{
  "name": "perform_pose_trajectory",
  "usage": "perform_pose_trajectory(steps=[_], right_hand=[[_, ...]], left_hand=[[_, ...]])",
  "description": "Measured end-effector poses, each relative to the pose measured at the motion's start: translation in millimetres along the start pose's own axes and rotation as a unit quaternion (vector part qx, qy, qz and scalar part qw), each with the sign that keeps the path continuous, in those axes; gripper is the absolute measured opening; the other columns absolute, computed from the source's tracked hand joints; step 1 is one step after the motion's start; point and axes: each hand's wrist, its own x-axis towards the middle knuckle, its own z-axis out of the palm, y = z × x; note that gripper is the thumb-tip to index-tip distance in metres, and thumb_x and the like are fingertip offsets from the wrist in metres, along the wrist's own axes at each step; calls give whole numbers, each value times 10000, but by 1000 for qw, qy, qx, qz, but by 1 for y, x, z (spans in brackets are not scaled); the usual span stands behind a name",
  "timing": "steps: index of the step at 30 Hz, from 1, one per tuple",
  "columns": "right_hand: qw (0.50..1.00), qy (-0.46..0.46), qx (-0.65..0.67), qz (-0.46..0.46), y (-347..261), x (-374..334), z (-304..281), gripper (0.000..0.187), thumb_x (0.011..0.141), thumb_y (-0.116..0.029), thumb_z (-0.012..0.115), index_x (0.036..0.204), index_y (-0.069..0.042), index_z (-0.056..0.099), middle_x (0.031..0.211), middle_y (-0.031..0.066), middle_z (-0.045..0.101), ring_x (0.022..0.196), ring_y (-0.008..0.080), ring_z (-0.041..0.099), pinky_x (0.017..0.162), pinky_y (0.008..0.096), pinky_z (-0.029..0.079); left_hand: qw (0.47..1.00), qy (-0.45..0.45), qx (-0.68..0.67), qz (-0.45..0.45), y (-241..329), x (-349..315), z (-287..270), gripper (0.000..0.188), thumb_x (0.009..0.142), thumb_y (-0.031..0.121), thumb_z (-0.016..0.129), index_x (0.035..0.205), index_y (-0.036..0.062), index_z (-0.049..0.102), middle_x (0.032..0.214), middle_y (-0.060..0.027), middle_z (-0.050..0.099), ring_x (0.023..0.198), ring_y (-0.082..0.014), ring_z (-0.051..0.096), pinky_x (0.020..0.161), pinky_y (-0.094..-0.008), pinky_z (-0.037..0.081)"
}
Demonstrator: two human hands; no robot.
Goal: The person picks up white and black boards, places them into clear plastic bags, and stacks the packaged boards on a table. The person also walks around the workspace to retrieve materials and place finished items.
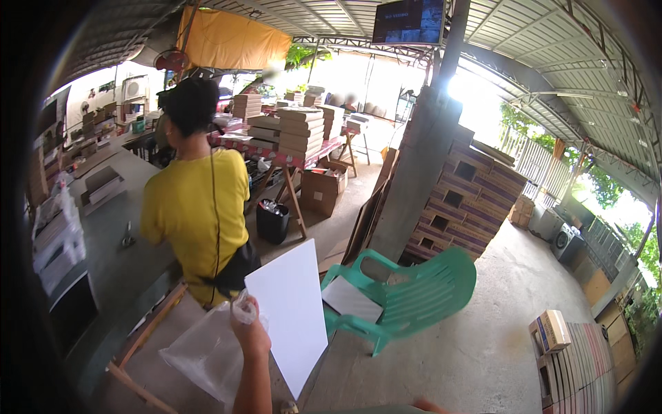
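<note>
My left hand (pixel 252 336) is raised in front of me, its fingers closed around the bunched top of a clear plastic bag (pixel 203 352). The bag hangs down to the left of my wrist. A flat white board (pixel 293 310) stands on edge right beside that hand, partly behind it; whether the fingers grip it too, I cannot tell. Of my right hand (pixel 426 406), only a blurred sliver shows at the lower edge, with its fingers hidden. Past the board is a green plastic chair (pixel 431 293) with a pale flat panel (pixel 353 299) on its seat.
A person in a yellow shirt (pixel 196 207) stands close ahead, facing a long grey table (pixel 114 231). Behind are a black bin (pixel 272 224) and stacked boxes (pixel 301 131). A pillar (pixel 424 172) rises by piled cartons (pixel 465 193). Stacked slabs (pixel 583 369) carry a small carton (pixel 554 331) at right.
</note>
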Motion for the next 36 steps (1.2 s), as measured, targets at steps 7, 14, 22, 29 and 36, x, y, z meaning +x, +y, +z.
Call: perform_pose_trajectory(steps=[7,14,22,29,36], right_hand=[[991,-51,117,50,-81,21,-35,415,795,-302,574,1107,-33,528,1106,129,532,1043,243,487,875,381,384],[990,-53,129,22,-195,79,-84,422,786,-296,584,1101,-22,531,1062,136,564,994,257,526,840,371,412],[961,121,161,-191,-360,162,-181,343,743,-225,624,984,15,582,851,129,629,785,238,599,699,329,463],[879,179,317,-307,-656,149,-327,268,750,-130,617,963,26,570,845,108,619,752,150,596,664,270,465],[566,178,372,-714,-1006,101,-554,525,800,-72,577,1260,-37,325,1050,106,518,905,155,548,744,260,442]], left_hand=[[996,-44,-72,22,-80,168,156,58,822,60,489,773,60,458,726,18,416,691,-62,415,641,-204,369],[999,-6,-9,47,-167,296,274,127,808,159,530,832,40,496,782,-37,493,729,-122,453,667,-276,395],[997,-18,-66,-20,-249,439,367,102,800,31,539,897,11,512,850,-29,528,797,-122,486,755,-246,395],[994,-21,-65,-88,-366,618,461,218,783,37,581,990,-13,536,984,-61,557,885,-126,517,801,-249,400],[983,-115,-66,-124,-436,752,548,260,801,84,583,1034,-4,507,1019,-46,537,941,-117,490,844,-247,370]])
